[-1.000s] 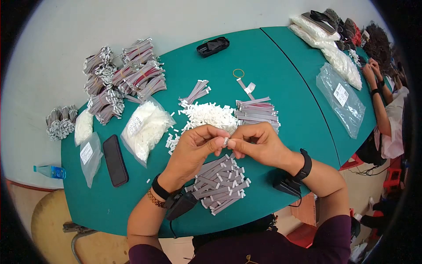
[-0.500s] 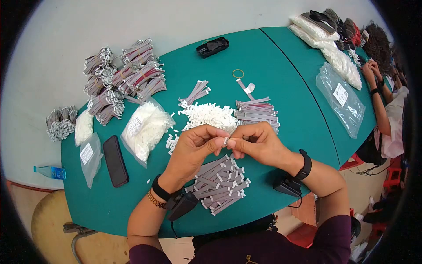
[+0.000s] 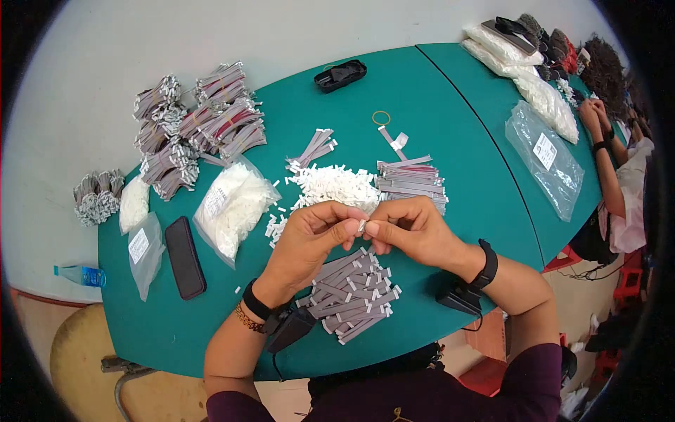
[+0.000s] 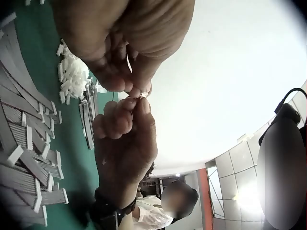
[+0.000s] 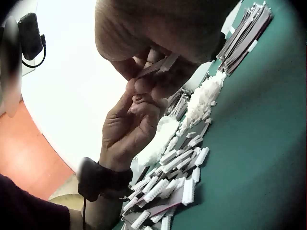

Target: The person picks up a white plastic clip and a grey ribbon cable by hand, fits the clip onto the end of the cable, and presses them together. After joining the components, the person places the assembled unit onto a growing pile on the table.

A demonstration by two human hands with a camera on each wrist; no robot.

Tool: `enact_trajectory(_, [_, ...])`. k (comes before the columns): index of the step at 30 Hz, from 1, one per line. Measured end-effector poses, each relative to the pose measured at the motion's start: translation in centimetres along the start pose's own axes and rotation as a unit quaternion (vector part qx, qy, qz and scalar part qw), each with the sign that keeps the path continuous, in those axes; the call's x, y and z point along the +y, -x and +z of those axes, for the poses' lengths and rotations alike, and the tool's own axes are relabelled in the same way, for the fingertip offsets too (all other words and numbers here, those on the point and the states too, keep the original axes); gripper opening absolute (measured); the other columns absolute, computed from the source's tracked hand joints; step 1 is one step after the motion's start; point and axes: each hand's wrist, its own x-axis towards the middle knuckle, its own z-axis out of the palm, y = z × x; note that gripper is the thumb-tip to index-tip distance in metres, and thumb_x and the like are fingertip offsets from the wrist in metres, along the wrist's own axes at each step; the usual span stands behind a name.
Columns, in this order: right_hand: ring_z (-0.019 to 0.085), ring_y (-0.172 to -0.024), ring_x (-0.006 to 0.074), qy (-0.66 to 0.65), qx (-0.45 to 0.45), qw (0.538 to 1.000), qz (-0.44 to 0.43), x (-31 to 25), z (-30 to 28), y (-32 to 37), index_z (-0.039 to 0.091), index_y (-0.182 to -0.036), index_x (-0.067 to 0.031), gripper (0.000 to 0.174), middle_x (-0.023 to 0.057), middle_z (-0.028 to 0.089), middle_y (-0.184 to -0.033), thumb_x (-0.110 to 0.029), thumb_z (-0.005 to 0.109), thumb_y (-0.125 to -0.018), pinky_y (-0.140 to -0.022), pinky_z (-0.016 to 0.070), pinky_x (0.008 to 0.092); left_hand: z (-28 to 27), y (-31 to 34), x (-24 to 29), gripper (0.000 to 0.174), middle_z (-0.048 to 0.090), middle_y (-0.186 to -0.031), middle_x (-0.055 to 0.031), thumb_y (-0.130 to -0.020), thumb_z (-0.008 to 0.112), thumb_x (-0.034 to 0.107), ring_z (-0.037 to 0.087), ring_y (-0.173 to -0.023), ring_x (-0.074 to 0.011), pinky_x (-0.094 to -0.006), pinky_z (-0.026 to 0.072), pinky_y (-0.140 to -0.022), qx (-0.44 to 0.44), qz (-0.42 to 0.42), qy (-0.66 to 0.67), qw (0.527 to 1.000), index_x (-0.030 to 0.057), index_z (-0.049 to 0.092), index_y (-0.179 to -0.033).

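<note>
Fingertips of my left hand (image 3: 299,239) and right hand (image 3: 418,232) meet at a small white connector (image 3: 361,226), pinched between them above the table. In the right wrist view, a short grey ribbon cable (image 5: 151,69) with a white end runs inside the curled fingers of my right hand. Just beneath the hands lies a loose pile of grey ribbon cables (image 3: 351,295) with white connectors on their ends. Beyond the fingers is a heap of small white connector pieces (image 3: 330,183), and right of it a neat stack of ribbon cables (image 3: 411,184).
Bundled cables (image 3: 221,116) are piled at the back left. A clear bag of white pieces (image 3: 232,204) and a dark phone (image 3: 184,257) lie left of my hands. A black pouch (image 3: 340,74) sits at the far edge, an empty plastic bag (image 3: 545,158) on the right.
The connector between the fingertips has tilted slightly. Both hands stay in almost the same place.
</note>
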Motion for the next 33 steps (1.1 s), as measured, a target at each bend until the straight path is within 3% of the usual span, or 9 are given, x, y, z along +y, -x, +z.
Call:
enact_trajectory(10, [0.052,-0.058,0.0041,0.03,0.019,0.999,-0.017,0.16,0.1,0.04,0.062,-0.078,-0.001,0.019,0.0003,0.057,-0.062,-0.017,0.059,-0.088,-0.051,0.0399,0.0197,0.05,-0.11,-0.22,0.016,0.064,-0.086,-0.0042,-0.086,0.062,0.008,0.054,-0.073,-0.0065,-0.0199,0.0438,-0.065,0.024,0.033,-0.077,0.996,-0.0007,0.063,-0.098])
enact_trajectory(16, [0.05,-0.056,0.0032,0.065,0.034,0.997,-0.039,0.26,0.33,0.1,0.06,-0.076,-0.0012,0.02,-0.0003,0.056,-0.06,-0.016,0.057,-0.089,-0.05,0.0383,0.0196,0.92,0.14,0.06,0.014,0.064,-0.089,-0.0053,-0.086,0.061,0.005,0.057,-0.08,-0.0057,-0.019,0.0452,-0.069,0.043,0.112,-0.161,0.98,-0.0019,0.062,-0.098])
enact_trajectory(19, [0.05,-0.056,0.0031,0.017,0.018,1.0,0.007,0.17,0.09,-0.09,0.06,-0.076,-0.0008,0.02,-0.0004,0.056,-0.06,-0.016,0.058,-0.089,-0.05,0.0378,0.0194,0.92,0.1,0.26,0.013,0.064,-0.087,-0.0047,-0.086,0.06,0.005,0.055,-0.077,-0.0052,-0.0187,0.0444,-0.067,0.046,0.087,-0.145,0.984,-0.0022,0.062,-0.098])
enact_trajectory(22, [0.05,-0.055,0.0034,0.1,0.023,0.993,-0.051,0.1,0.05,-0.05,0.06,-0.076,-0.0007,0.021,-0.0003,0.056,-0.06,-0.017,0.058,-0.088,-0.049,0.0376,0.0196,0.59,0.07,-0.01,0.014,0.063,-0.085,-0.0037,-0.086,0.06,0.005,0.053,-0.074,-0.0044,-0.0187,0.0433,-0.065,0.046,0.072,-0.147,0.985,-0.0024,0.062,-0.098])
enact_trajectory(28, [0.048,-0.055,0.0031,0.005,0.017,1.0,0.008,0.13,0.22,-0.05,0.06,-0.077,-0.0006,0.021,-0.0013,0.053,-0.058,-0.017,0.058,-0.089,-0.048,0.0362,0.0205,0.51,-0.03,-0.24,0.013,0.062,-0.084,-0.0024,-0.086,0.061,0.005,0.051,-0.071,-0.0038,-0.0183,0.042,-0.064,0.035,0.086,-0.147,0.985,-0.0018,0.063,-0.097])
enact_trajectory(31, [0.048,-0.055,0.0031,0.099,0.032,0.993,-0.062,0.4,0.21,-0.1,0.06,-0.076,-0.0008,0.02,-0.0013,0.053,-0.059,-0.017,0.058,-0.089,-0.048,0.0364,0.0202,0.55,-0.11,-0.27,0.012,0.062,-0.083,-0.0023,-0.086,0.061,0.005,0.051,-0.071,-0.004,-0.0183,0.042,-0.063,0.046,0.083,-0.139,0.986,-0.0015,0.063,-0.096])
enact_trajectory(33, [0.048,-0.055,0.0031,0.05,0.021,0.998,-0.014,0.12,0.02,-0.15,0.06,-0.077,-0.0008,0.021,-0.0012,0.054,-0.059,-0.017,0.057,-0.089,-0.048,0.0367,0.0202,0.57,-0.14,-0.21,0.012,0.062,-0.084,-0.0025,-0.086,0.061,0.005,0.051,-0.071,-0.0039,-0.0184,0.0421,-0.063,0.047,0.091,-0.142,0.984,-0.0014,0.063,-0.096])
